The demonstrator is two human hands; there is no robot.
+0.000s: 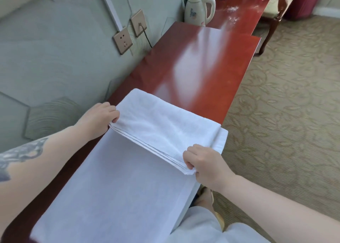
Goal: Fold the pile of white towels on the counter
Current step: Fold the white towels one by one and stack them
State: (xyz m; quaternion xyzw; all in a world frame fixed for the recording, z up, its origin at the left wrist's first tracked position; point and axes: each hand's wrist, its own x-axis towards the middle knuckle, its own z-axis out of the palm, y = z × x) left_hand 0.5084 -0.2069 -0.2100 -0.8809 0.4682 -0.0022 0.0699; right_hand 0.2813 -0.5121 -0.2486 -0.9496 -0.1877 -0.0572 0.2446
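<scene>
Both hands pinch folded towel [161, 125] corners: left hand [99, 117] at 9 o'clock, right hand [204, 163] at 4 o'clock, fingers curled on layered edge; soft, light, limp, likely sags unless held at corners.

The white towel [161, 125] is soft, matt terry cloth. The red wooden surface [202, 62] is glossy and smooth. The cream kettle [197, 10] looks like smooth plastic.

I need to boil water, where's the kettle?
In the head view, the kettle stands at the counter's far end against the wall, beyond the folded towel.
</scene>
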